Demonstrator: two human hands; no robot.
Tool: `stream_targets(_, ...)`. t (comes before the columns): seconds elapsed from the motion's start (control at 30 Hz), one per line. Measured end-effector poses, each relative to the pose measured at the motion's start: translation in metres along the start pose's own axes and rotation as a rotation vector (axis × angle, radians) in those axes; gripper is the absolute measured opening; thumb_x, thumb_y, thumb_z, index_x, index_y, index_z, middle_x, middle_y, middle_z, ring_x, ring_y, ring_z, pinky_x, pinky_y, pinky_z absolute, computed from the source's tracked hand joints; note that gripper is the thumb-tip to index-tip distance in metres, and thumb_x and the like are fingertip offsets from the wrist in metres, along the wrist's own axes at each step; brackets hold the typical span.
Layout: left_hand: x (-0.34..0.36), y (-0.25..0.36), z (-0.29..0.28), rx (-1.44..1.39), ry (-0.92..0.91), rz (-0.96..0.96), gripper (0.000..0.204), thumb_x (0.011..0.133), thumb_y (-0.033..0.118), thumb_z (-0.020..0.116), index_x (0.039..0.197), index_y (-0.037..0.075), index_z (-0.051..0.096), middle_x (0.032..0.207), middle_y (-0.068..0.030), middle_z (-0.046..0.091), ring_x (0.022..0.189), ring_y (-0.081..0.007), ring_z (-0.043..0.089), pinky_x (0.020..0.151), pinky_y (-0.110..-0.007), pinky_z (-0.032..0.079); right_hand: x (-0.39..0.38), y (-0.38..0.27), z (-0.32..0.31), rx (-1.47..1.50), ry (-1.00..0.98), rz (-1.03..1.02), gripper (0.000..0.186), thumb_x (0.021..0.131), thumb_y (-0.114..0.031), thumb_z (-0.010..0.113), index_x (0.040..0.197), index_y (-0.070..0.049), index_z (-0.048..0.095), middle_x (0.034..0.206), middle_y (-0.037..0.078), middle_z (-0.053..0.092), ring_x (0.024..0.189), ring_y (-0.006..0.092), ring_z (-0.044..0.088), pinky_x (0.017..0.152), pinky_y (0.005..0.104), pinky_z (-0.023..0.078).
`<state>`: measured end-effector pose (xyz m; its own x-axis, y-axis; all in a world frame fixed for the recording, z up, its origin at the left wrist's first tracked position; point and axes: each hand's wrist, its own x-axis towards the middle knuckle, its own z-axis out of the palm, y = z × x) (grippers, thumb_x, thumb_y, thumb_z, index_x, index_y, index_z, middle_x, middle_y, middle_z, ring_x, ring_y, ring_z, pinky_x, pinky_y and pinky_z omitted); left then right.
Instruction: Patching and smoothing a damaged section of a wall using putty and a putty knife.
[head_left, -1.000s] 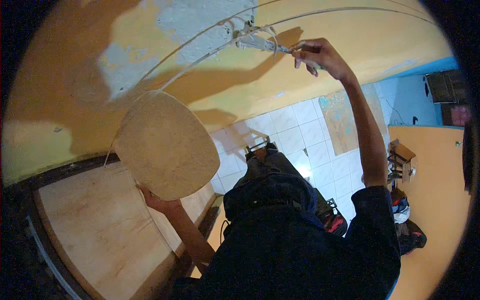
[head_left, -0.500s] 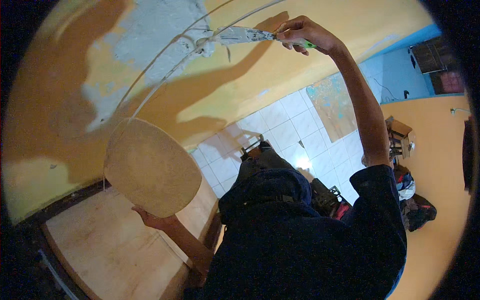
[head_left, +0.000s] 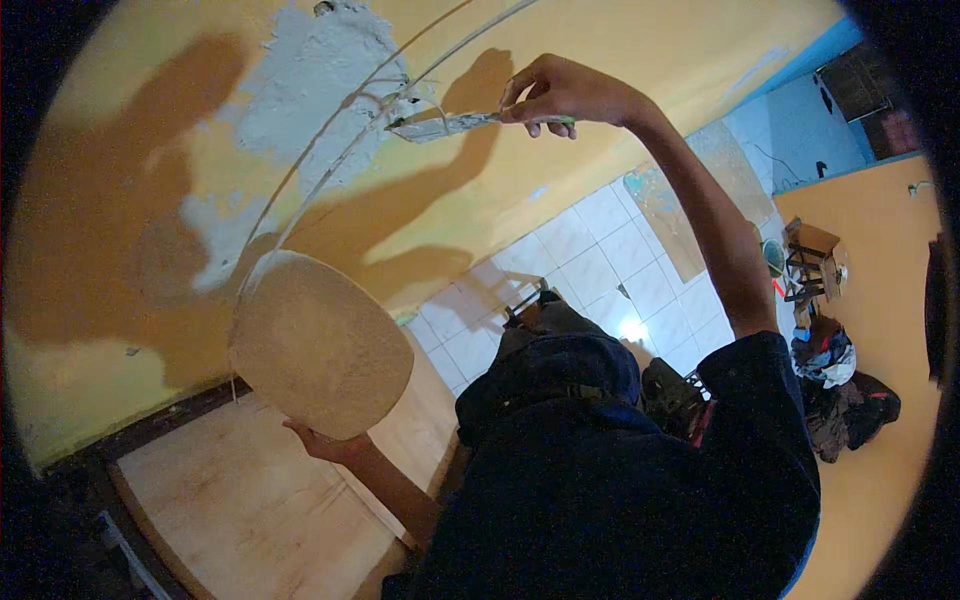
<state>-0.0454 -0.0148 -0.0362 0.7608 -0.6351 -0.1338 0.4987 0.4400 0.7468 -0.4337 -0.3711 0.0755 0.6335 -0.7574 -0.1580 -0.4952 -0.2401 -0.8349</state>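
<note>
My right hand (head_left: 545, 100) grips a putty knife (head_left: 440, 127) with a smeared metal blade, its tip at a grey plaster patch (head_left: 300, 90) on the yellow wall (head_left: 560, 170). Two thin cables (head_left: 398, 75) run across the patch, crossed by loose ends beside the blade. My left hand (head_left: 318, 440) holds a beige, rounded board (head_left: 320, 340) from its lower edge, its grip partly hidden under it. The board overlaps the lower run of cables.
A pale wooden panel (head_left: 230, 500) in a dark frame lies lower left. White floor tiles (head_left: 580, 265) carry a stained sheet (head_left: 670, 210). A chair (head_left: 815, 260), bucket (head_left: 770, 256) and piled clothes (head_left: 830, 380) stand by the orange wall (head_left: 880, 280) at right.
My right hand and putty knife have shifted left along the wall, the blade dropping from the cable junction to just below it. The board in my left hand sits lower in the view.
</note>
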Motion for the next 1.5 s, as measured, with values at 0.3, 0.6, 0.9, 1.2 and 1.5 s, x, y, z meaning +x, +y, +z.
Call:
stream_targets(0.3,-0.003,0.007,0.003,-0.003,0.093,0.011,0.056,0.105,0.042,0.033,0.142,0.001,0.041,0.148,-0.0209,0.04,0.135,-0.0391,0.038,0.112,-0.06,0.031,0.001,-0.044,-0.048,-0.108,-0.013,0.096,0.032,0.082,-0.038,0.075,0.091,-0.006,0.073,0.076,0.006,0.07,0.064,0.0157,0.058,0.055,0.0267,0.047)
stream_targets(0.6,0.004,0.009,-0.012,0.018,0.025,0.011,0.059,0.103,0.046,0.037,0.144,0.004,0.039,0.149,-0.0188,0.039,0.135,-0.039,0.038,0.112,-0.059,0.031,0.015,-0.048,-0.006,-0.162,-0.047,0.074,0.029,0.083,-0.031,0.072,0.086,-0.001,0.071,0.064,0.006,0.066,0.046,0.0075,0.052,0.039,0.0232,0.039)
stream_targets(0.9,-0.003,0.017,-0.009,0.004,0.051,0.025,0.063,0.102,0.048,0.038,0.146,0.003,0.036,0.149,-0.0177,0.039,0.135,-0.0361,0.039,0.111,-0.054,0.034,-0.005,-0.069,-0.055,-0.155,0.096,0.093,0.027,0.084,-0.033,0.072,0.09,-0.006,0.071,0.066,0.004,0.064,0.049,0.0061,0.052,0.042,0.0215,0.039)
stream_targets(1.2,-0.003,0.012,-0.007,0.025,0.061,0.032,0.06,0.102,0.045,0.04,0.144,0.003,0.038,0.147,-0.0178,0.041,0.132,-0.0366,0.042,0.109,-0.054,0.036,0.019,-0.062,-0.009,0.0,0.033,0.016,0.03,0.084,-0.032,0.072,0.089,-0.003,0.069,0.066,0.004,0.064,0.048,0.0065,0.051,0.042,0.0223,0.039)
stream_targets(1.5,0.001,0.011,-0.01,0.152,0.05,0.074,0.06,0.103,0.045,0.038,0.145,0.002,0.037,0.148,-0.0168,0.041,0.133,-0.0361,0.042,0.11,-0.053,0.036,-0.029,0.022,0.044,0.018,0.503,-0.242,0.017,0.084,-0.004,0.073,0.101,-0.002,0.069,0.082,0.004,0.069,0.068,0.0086,0.063,0.061,0.0272,0.052)
